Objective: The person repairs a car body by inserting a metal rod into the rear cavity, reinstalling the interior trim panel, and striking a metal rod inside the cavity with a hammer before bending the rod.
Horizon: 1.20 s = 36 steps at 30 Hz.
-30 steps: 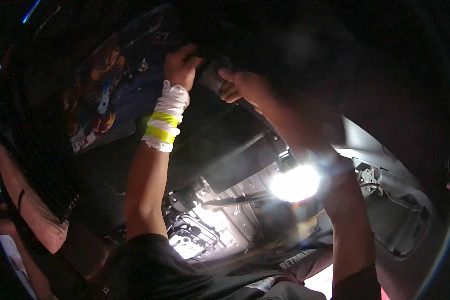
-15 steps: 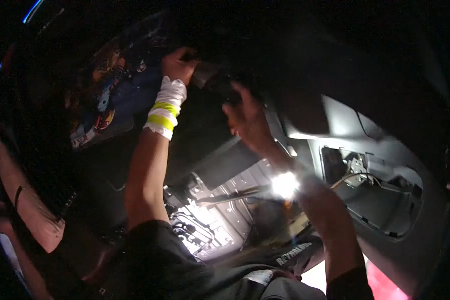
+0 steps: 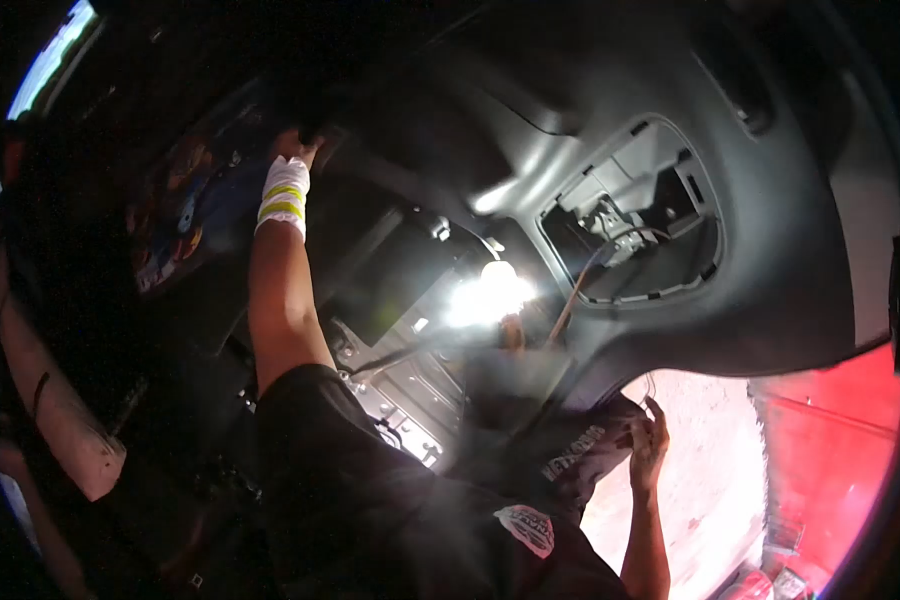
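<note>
My left hand (image 3: 298, 147), above a white wrist cover (image 3: 284, 195) with yellow stripes, reaches up to the dark upper trim at the left. Its fingers look curled, but shadow hides what is in them. Low on the right, my right hand (image 3: 649, 440) has bent fingers beside black cloth (image 3: 570, 458) with pale lettering. A thin curved pale strand (image 3: 652, 382) shows by its fingertips. I cannot make out what it grips. Between the hands, a bright lamp (image 3: 492, 296) lights a bare metal panel (image 3: 395, 395).
Right of the lamp, grey moulded trim (image 3: 780, 250) has an opening (image 3: 630, 225) with a metal bracket and a cable (image 3: 575, 300) coming out. A printed picture panel (image 3: 185, 205) lies at the left. Beyond is a pale and red surface (image 3: 830, 420).
My right hand has come down from the dark upper trim to the lower right. My left hand stays high, a little further left in view. The view has shifted, showing more of the trim opening.
</note>
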Motion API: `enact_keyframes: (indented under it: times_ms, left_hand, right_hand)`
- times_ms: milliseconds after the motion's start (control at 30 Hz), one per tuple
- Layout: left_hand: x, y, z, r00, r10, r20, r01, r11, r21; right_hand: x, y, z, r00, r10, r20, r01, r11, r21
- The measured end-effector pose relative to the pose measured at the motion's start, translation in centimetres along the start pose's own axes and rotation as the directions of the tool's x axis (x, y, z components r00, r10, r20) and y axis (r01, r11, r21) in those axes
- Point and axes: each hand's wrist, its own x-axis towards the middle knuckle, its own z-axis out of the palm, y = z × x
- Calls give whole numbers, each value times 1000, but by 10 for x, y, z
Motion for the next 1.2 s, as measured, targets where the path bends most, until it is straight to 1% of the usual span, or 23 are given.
enact_keyframes:
  times_ms: [33, 100, 133, 233, 267, 367, 400, 500, 533, 600, 633, 700, 733, 767, 800, 833, 900, 933, 1033, 1133, 1200]
  left_hand:
    - [-12, 12, -9, 998, -33, 48, 32, 999, 30]
    - [-8, -16, 25, 996, 11, -85, 5, 981, 195]
    - [-16, -12, 18, 998, 33, -52, -28, 994, 104]
    - [-42, -5, 16, 977, 83, -194, -77, 996, 37]
    - [-57, 7, 7, 977, 94, -190, -85, 995, 57]
    - [-80, 20, 20, 984, 100, -148, -66, 973, 219]
    - [-102, 64, -8, 998, -57, -19, 60, 948, 314]
    - [-114, 106, -15, 972, -232, 32, 201, 899, 390]
    - [-110, 108, -9, 961, -263, 86, 206, 886, 416]
    - [-114, 120, -9, 950, -306, 63, 249, 862, 442]
    - [-113, 126, -11, 944, -327, 46, 273, 850, 450]
    - [-111, 115, -1, 967, -255, 9, 228, 878, 422]
    - [-106, 111, 1, 976, -216, -22, 206, 892, 403]
    - [-104, 112, -1, 986, -169, 3, 152, 891, 427]
    - [-98, 106, 4, 994, -112, -7, 105, 911, 398]
    - [-92, 101, 10, 999, -52, -15, 54, 927, 370]
    - [-94, 103, 9, 999, -13, -37, 25, 931, 365]
    - [-92, 104, 8, 999, 3, -51, 15, 932, 363]
    - [-83, 102, 5, 999, 1, -41, 17, 904, 428]
    - [-70, 76, 32, 962, 99, -254, 21, 902, 432]
    - [-65, 83, 29, 984, -49, -172, 111, 920, 375]
  right_hand:
    - [-11, 19, -22, 998, -23, -50, 20, 998, -63]
    - [-30, 33, -35, 989, 63, -134, -68, 997, -33]
    - [-40, 39, -38, 978, 111, -175, -116, 993, -17]
    - [-58, 50, -28, 986, 103, -131, -99, 994, 35]
    - [-63, 40, -20, 989, 96, -113, -93, 995, 31]
    - [-64, 59, -11, 999, -19, -44, 11, 986, -168]
    - [-63, 52, -5, 1000, -9, -24, 5, 987, -159]
    - [-57, 32, 11, 996, -70, -63, 59, 985, -164]
    - [-55, 31, 12, 997, -57, -61, 47, 987, -154]
    - [-52, 32, 12, 998, -33, -48, 26, 991, -132]
    - [-53, 34, 11, 998, -49, -48, 41, 987, -158]
    - [-52, 41, 11, 992, -109, -58, 96, 976, -198]
    - [-50, 42, 13, 995, -86, -56, 75, 981, -177]
    - [-53, 43, 12, 997, -60, -50, 52, 986, -160]
    - [-52, 42, 12, 998, -35, -44, 28, 989, -146]
    - [-47, 42, 12, 999, -45, -31, 39, 984, -175]
    - [-41, 39, 13, 999, -51, -6, 48, 970, -236]
    - [-37, 37, 14, 997, -81, -8, 76, 969, -237]
    - [-20, 16, 17, 990, -126, 64, 138, 961, -240]
    - [6, -5, 15, 947, -219, 234, 304, 846, -439]
    - [24, -32, 23, 903, -323, 283, 413, 832, -370]
